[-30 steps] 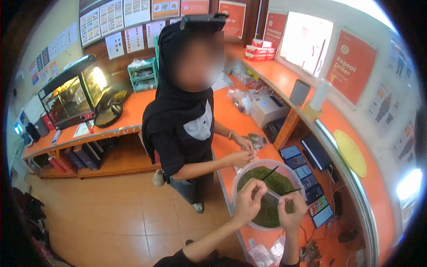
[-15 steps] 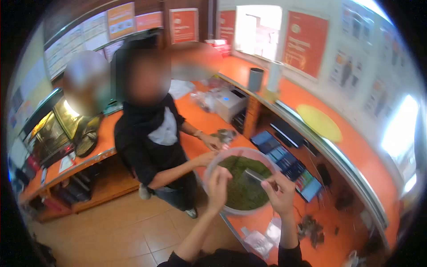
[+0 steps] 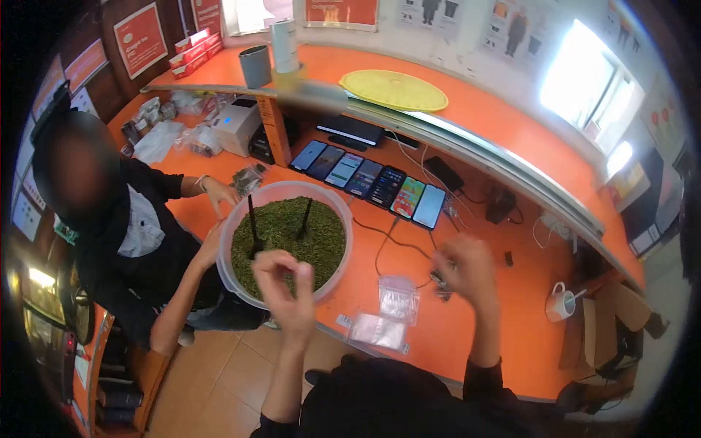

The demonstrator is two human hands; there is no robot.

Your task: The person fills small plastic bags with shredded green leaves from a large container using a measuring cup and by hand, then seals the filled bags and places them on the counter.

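A big clear bowl point(image 3: 340, 257) full of green dried flakes stands on the orange counter point(image 3: 504, 306). Two black utensils point(image 3: 253, 226) stick upright in the flakes. My left hand point(image 3: 286, 286) hovers over the bowl's near rim, fingertips pinched together, with nothing visible in them. My right hand point(image 3: 467, 267) is off to the right above the counter, blurred, fingers curled. A small dark thing point(image 3: 440, 283) shows at its lower edge; whether the hand grips it is unclear. Small clear plastic bags point(image 3: 398, 296) lie on the counter between my hands.
A co-worker in black point(image 3: 139, 233) stands left of the bowl, one hand point(image 3: 219, 193) on the counter, the other point(image 3: 209, 247) at the bowl's side. A row of several phones point(image 3: 369, 181) lies behind the bowl. A white cup point(image 3: 561, 302), cables and a yellow lid point(image 3: 394, 89) lie around.
The view has swung right and down. My right hand left the bowl and moved right over the counter; my left hand stays by the bowl. The small bag between my hands is gone from there.
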